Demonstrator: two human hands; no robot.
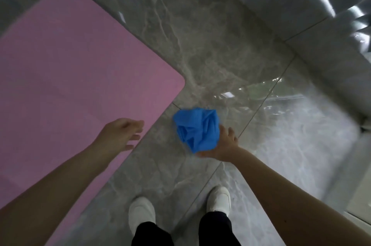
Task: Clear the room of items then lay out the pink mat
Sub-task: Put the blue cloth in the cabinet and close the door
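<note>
right hand [224, 145]: fingers cup crumpled blue cloth [195, 130] | left hand [122, 132]: fingers loose | pink mat [70, 77] flat, matte

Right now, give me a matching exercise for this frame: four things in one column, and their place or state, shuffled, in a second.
Things:
1. mat
2. blue cloth
3. left hand
4. shoes

Places or states:
A. white, on the grey floor tiles
B. empty, fingers relaxed, over the mat's edge
C. pink, flat on the floor
D. bunched up in the right hand

Pairs: 1-C, 2-D, 3-B, 4-A
</note>
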